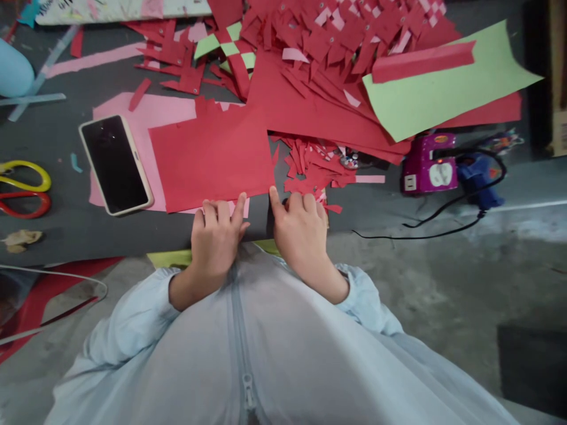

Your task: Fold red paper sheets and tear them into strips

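A red paper sheet point(212, 156) lies over pink paper point(144, 112) on the dark table point(71, 236). My left hand point(217, 236) rests at the lower edge of the red sheet, its index finger stretched onto the edge and the other fingers bent beside it. At the sheet's lower right corner, my right hand point(301, 227) touches with an extended index finger, while its remaining fingers curl downward. Nothing visible is gripped in either hand. Just beyond my right hand is a pile of small red scraps point(310, 165).
A phone point(116, 165) and scissors point(26, 186) lie to the left. Cut red strips point(305, 35) and green paper point(443, 88) cover the far side. On the right are a purple power box point(429, 165), a blue tool point(478, 180) and a black cable point(425, 237).
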Demonstrator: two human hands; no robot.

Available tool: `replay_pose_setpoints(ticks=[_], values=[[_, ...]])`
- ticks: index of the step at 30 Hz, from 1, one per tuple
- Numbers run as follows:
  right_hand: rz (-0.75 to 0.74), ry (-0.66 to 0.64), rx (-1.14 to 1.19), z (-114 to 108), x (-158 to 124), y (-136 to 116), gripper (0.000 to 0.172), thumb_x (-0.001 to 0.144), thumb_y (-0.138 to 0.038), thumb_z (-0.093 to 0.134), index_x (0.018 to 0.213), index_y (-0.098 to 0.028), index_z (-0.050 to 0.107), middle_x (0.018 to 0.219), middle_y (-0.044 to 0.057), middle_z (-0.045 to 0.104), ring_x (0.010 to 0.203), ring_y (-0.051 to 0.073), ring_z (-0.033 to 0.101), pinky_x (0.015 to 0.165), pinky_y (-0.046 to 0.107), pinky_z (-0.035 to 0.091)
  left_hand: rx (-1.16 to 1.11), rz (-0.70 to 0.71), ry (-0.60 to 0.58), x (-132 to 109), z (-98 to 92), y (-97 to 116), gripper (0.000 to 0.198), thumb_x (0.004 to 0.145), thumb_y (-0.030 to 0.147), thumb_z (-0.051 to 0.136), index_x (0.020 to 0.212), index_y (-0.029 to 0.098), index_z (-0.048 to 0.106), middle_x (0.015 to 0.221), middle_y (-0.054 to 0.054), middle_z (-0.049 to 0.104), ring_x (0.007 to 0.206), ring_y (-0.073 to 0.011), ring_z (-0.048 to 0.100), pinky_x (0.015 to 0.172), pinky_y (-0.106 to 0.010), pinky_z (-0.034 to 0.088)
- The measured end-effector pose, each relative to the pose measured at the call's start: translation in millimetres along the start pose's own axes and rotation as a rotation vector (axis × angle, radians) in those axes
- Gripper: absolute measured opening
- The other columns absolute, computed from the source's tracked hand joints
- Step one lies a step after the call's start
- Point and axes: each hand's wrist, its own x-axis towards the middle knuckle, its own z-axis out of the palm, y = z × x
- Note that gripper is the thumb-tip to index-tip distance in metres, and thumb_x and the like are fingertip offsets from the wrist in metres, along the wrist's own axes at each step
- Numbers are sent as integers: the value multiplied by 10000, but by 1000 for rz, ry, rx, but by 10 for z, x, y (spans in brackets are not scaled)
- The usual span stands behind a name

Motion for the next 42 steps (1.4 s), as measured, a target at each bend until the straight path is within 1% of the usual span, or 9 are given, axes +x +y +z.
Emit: replay_pose_setpoints(ticks=[6, 10, 17, 20, 22, 27, 32, 38, 42], values=[[6, 35, -43, 0, 0, -30, 485, 948, -143, 358, 1399, -153, 534, 924, 168, 599, 889, 260, 439, 734, 379, 348, -74, -3, 69, -112, 70, -159, 507, 992, 327, 383, 1473, 172, 422, 1262, -249, 600, 1237, -403, 546, 929, -492, 487], [12, 17, -61, -2, -3, -48, 493, 944, -137, 348, 1403, -142, 528, 934, 174, 600, 888, 265, 430, 738, 388, 340, -89, -8, 101, -189, 99, -257, 490, 991, 283, 362, 1448, 134, 458, 1223, -255, 620, 1215, -409, 564, 888, -483, 503], [-2, 103, -129, 48, -19, -74, 484, 925, -128, 354, 1359, -137, 568, 871, 156, 602, 850, 247, 412, 721, 382, 333, -161, -82, 133, -329, 179, -428, 490, 983, 275, 353, 1390, 52, 508, 1134, -249, 642, 1176, -390, 571, 856, -473, 501], [3, 81, -140, 41, -11, -78, 490, 925, -133, 361, 1373, -131, 560, 884, 161, 616, 859, 255, 437, 731, 388, 349, -152, -118, 155, -386, 215, -493, 497, 982, 291, 352, 1370, 29, 520, 1079, -245, 636, 1098, -367, 586, 814, -446, 491], [4, 54, -134, 15, 0, -74, 493, 924, -133, 365, 1377, -127, 559, 898, 167, 623, 866, 264, 458, 735, 391, 363, -123, -136, 158, -418, 230, -527, 499, 981, 300, 357, 1370, 34, 522, 1015, -225, 634, 986, -341, 602, 766, -429, 478], [-36, -7, -112, -73, 31, -112, 501, 922, -122, 354, 1383, -76, 543, 942, 191, 631, 906, 284, 493, 752, 397, 389, -95, -146, 119, -468, 254, -570, 503, 989, 302, 336, 1410, 80, 496, 850, -165, 637, 797, -296, 595, 650, -392, 431], [-177, -56, -90, -137, 50, -353, 525, 935, -120, 345, 1442, -124, 480, 969, 171, 635, 919, 274, 516, 751, 372, 400, -127, -150, 93, -488, 302, -565, 507, 1001, 300, 299, 1426, 96, 485, 652, -92, 631, 676, -236, 611, 558, -330, 387], [-347, -159, -42, -224, 100, -748, 581, 957, -120, 335, 1529, -223, 335, 1034, 147, 648, 964, 261, 552, 783, 359, 422, -187, -161, 104, -505, 340, -574, 518, 1007, 296, 253, 1442, 118, 470, 630, -96, 644, 668, -236, 632, 561, -330, 413], [-389, -208, -32, -265, 156, -910, 576, 975, -128, 306, 1544, -219, 296, 1070, 148, 654, 996, 262, 566, 804, 363, 431, -160, -158, 111, -521, 364, -589, 500, 991, 245, 287, 1448, 143, 464, 632, -88, 645, 671, -229, 643, 559, -320, 428]])
